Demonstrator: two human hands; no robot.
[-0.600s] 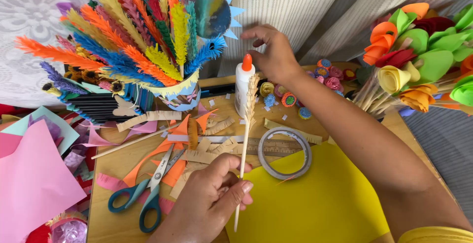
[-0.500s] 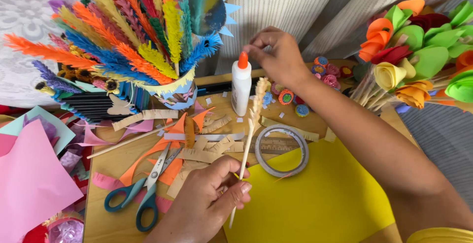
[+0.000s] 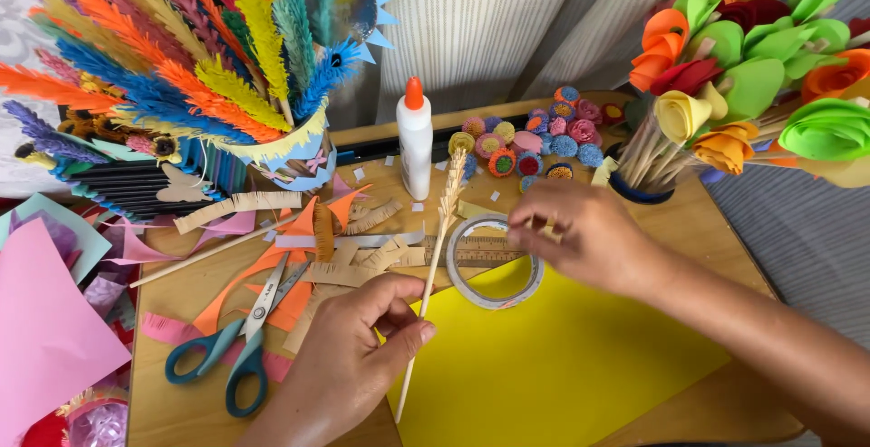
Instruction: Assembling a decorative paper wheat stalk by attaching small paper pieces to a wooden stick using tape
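My left hand (image 3: pixel 353 356) pinches a thin wooden stick with a fringed tan paper tip (image 3: pixel 438 246), held slanted over the table. My right hand (image 3: pixel 584 234) rests on the near right rim of a clear tape roll (image 3: pixel 483 266) lying on the yellow paper sheet (image 3: pixel 562 365), with its fingers curled on it. A white glue bottle with an orange cap (image 3: pixel 415 139) stands upright behind the stick's tip, apart from both hands.
Teal-handled scissors (image 3: pixel 237 343) lie at the left among orange and tan paper scraps (image 3: pixel 313 248). A holder of colourful paper feathers (image 3: pixel 208 76) stands at the back left, paper flowers on sticks (image 3: pixel 734 76) at the right, small rolled paper discs (image 3: pixel 535 139) behind. Pink paper (image 3: pixel 45 329) lies at the far left.
My right hand let go of the glue bottle and came down to the tape roll. The bottle now stands alone. My left hand kept holding the stick.
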